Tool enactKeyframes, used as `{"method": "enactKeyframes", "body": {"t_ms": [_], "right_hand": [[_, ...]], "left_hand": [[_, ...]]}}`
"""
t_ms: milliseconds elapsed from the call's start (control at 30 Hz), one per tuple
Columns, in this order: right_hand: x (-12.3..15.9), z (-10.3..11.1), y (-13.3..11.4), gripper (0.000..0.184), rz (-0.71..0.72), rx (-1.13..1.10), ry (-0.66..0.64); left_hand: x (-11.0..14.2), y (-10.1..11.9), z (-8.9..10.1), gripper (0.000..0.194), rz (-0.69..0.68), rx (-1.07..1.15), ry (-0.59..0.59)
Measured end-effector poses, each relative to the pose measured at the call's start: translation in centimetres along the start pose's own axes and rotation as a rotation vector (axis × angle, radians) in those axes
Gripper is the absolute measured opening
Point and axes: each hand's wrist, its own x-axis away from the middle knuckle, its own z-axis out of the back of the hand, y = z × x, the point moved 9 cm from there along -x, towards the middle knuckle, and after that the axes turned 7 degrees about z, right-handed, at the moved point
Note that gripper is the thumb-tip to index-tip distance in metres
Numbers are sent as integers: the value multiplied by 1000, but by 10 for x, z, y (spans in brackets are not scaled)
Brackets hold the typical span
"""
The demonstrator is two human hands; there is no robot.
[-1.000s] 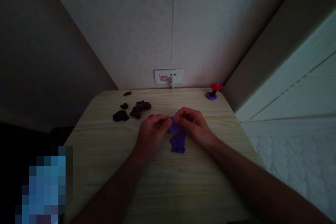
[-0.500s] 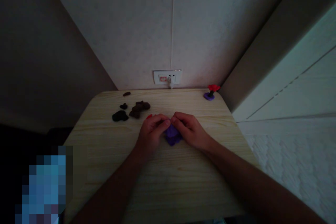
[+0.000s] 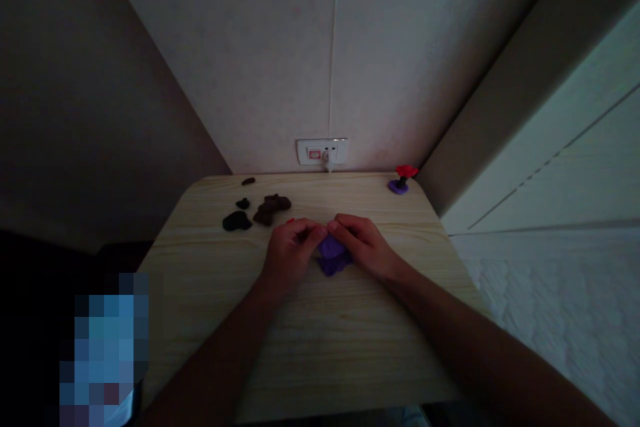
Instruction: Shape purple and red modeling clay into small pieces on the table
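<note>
My left hand [image 3: 295,250] and my right hand [image 3: 364,240] meet over the middle of the table, thumbs and fingertips pinching a soft purple piece of modelling clay [image 3: 332,247]. Below it, a darker purple part [image 3: 331,265] hangs or lies close to the tabletop; whether the two are joined I cannot tell. A bit of red clay [image 3: 291,221] peeks out behind my left hand, mostly hidden. Beyond that hand sit brown clay lumps [image 3: 273,205], a flat black clay piece [image 3: 237,221] and a small black lump [image 3: 243,203].
At the table's [image 3: 240,353] far right corner stands a clay flower [image 3: 404,177] with red top, dark stem and purple base. A small brown piece [image 3: 249,181] lies near the back edge. The wall holds a socket [image 3: 323,151] with a plug. A pixelated patch covers the lower left.
The view has shifted slightly. Both hands keep their pinch on the purple clay, and slightly more of it shows between them.
</note>
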Motion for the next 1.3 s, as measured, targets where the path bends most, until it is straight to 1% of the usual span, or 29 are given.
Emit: {"method": "enactKeyframes", "body": {"t_ms": [133,200,267,367,500,633,733,833,933,1067,1133,1233,1300], "right_hand": [[0,3,0,47,9,-45,66],[0,7,-1,46,17,-31,109],[1,10,-1,45,28,2,133],[1,11,1,45,19,25,116],[1,4,8,47,-34,1,40],[1,0,8,48,-41,-4,3],[0,2,2,48,-7,38,29],[0,9,-2,47,17,85,100],[0,13,-1,48,23,88,162],[1,12,4,48,-17,62,141],[2,11,5,44,-30,52,121],[2,11,0,35,4,40,123],[2,13,-4,31,42,53,145]], "left_hand": [[-3,-9,-4,24,90,149,-16],[-4,-13,-7,23,134,235,-42],[-4,-14,-8,21,153,264,-51],[-3,-10,-4,20,112,199,-38],[-2,-3,2,21,49,113,-13],[-2,0,3,22,20,53,-18],[-3,-2,2,24,44,74,-10],[-3,-5,-2,25,94,158,-12],[-2,-4,-4,27,106,187,-14],[-2,-1,-2,23,71,119,-3],[-1,1,-1,21,39,53,1],[1,3,0,22,0,-50,-11],[3,3,1,21,-11,-89,-8]]}}
